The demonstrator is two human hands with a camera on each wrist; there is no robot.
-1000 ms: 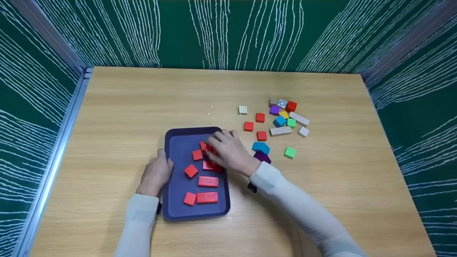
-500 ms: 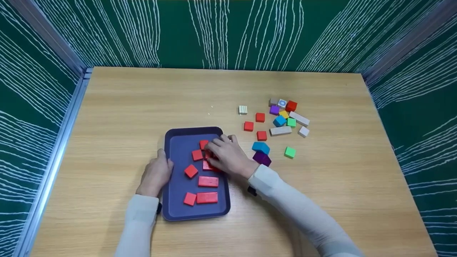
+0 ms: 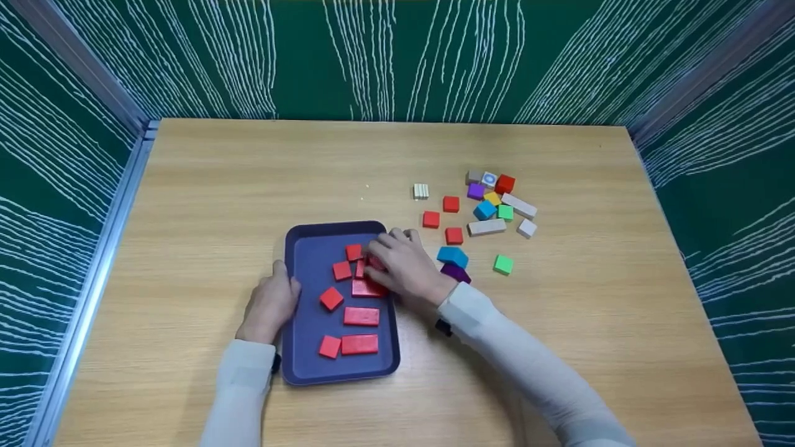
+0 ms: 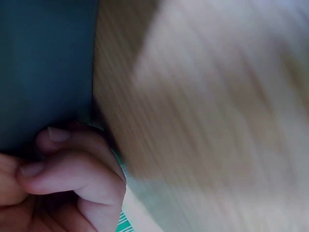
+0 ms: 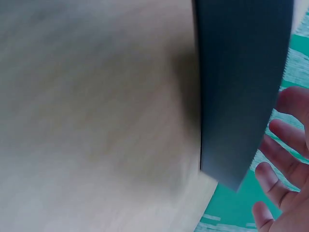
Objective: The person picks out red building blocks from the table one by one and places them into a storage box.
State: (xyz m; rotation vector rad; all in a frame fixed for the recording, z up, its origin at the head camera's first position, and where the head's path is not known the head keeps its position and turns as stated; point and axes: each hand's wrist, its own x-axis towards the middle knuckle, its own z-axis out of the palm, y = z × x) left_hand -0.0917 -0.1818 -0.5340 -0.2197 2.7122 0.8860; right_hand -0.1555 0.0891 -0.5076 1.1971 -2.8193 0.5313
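Note:
A dark blue tray (image 3: 310, 366) lies on the wooden table with several red blocks in it. My left hand (image 3: 269, 304) grips its left side; in the left wrist view the curled fingers (image 4: 77, 174) lie against the tray wall (image 4: 46, 72). Over the tray's upper right part, my right hand (image 3: 404, 264) holds a red block (image 3: 376, 262) between thumb and fingers, partly hidden by them. Right beside it are a long red block (image 3: 366, 288) and a small red block (image 3: 353, 251). In the right wrist view the hand (image 5: 289, 169) reaches past the tray wall (image 5: 241, 92).
Right of the tray lie loose red blocks (image 3: 454, 236), a blue block (image 3: 453, 256), a purple block (image 3: 456, 272) and a green block (image 3: 503, 264). Farther back is a mixed cluster with a grey bar (image 3: 487, 228). A striped block (image 3: 420, 191) stands apart.
My right hand has lowered and shifted slightly right within the tray, uncovering more of the red blocks beside its fingers. The left hand stays on the tray's side.

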